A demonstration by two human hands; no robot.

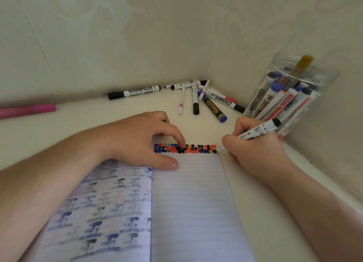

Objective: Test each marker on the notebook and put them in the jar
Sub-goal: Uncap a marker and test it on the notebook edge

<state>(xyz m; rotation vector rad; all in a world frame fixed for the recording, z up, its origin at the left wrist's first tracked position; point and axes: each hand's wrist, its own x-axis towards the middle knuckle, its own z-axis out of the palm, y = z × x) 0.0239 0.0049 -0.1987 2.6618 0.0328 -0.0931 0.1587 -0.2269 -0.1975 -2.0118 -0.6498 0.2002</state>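
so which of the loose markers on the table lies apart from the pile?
The black-capped WHITEBOARD MARKER, lying alone by the wall left of the cluster; the others overlap or touch.

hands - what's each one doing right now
Left hand: open, fingers pressing the notebook page flat.
Right hand: gripping a marker, tip at the page's top edge.

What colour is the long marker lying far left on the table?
Pink; the marker shows in the head view.

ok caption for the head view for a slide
Right hand dabs a marker at the notebook page's top edge, left hand steadying it, jar behind.
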